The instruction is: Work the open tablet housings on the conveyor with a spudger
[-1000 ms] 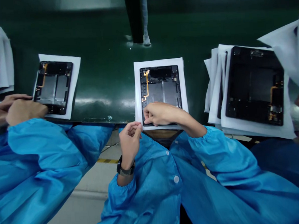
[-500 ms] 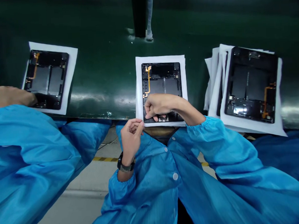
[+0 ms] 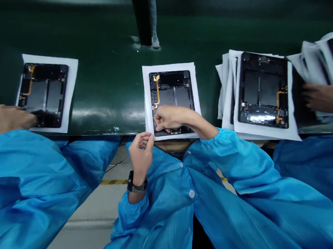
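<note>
An opened tablet, its dark inside and an orange flex cable facing up, lies on a white foam sheet in front of me. My right hand is over its lower left part, fingers curled into a pinch against the tablet; whatever is between the fingertips is hidden. At the sheet's lower left corner, my left hand has thumb and fingertips pinched together on the edge, with the other fingers curled. A dark watch sits on my left wrist.
On the left, a co-worker's hand reaches to another opened tablet on a sheet. Right of me stands a stack with an opened tablet on top. Beyond it, another person's hand is near more sheets. A dark post rises from the green bench.
The view has shifted a little, bringing another person's hand and more sheets in at the right. My hands keep their places at the tablet and sheet corner.
</note>
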`<move>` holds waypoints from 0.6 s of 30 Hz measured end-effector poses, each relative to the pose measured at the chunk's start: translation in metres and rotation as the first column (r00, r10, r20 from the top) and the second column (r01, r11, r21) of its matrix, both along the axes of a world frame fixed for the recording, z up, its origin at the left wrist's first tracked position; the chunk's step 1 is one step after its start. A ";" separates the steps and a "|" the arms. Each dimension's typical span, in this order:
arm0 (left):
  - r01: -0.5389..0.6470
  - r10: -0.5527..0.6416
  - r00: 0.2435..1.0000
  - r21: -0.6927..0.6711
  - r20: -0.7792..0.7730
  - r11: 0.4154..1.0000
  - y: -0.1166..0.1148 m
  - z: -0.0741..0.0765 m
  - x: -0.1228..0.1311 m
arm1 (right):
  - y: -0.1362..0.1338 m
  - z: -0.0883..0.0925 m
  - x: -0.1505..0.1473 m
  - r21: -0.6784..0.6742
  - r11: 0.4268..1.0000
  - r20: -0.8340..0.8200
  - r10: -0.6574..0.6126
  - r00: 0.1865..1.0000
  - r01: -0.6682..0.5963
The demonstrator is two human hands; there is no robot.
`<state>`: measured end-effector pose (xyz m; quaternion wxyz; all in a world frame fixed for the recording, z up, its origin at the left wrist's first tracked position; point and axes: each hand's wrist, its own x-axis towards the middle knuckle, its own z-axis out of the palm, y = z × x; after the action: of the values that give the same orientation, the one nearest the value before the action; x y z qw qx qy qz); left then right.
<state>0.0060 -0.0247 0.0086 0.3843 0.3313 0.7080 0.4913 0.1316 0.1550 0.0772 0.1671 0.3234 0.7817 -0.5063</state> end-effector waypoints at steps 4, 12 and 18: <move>0.197 -0.116 0.875 0.127 -0.470 0.972 -0.001 0.008 -0.011 | -0.002 0.009 0.046 -0.119 0.946 -0.394 -0.323 0.860 0.301; 0.407 -0.280 0.469 -0.076 -0.838 0.910 -0.030 -0.001 0.035 | -0.042 -0.005 0.105 -0.032 0.777 -0.487 -0.561 0.669 0.628; 0.289 -0.140 0.558 0.034 -0.818 0.957 -0.035 -0.008 0.047 | -0.049 -0.019 0.102 -0.212 0.722 -0.466 -0.667 0.582 0.658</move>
<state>0.0529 -0.0595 0.0006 0.0487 0.6320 0.7160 0.2924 0.2338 0.1059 0.0584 -0.2449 0.4431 0.6151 -0.6045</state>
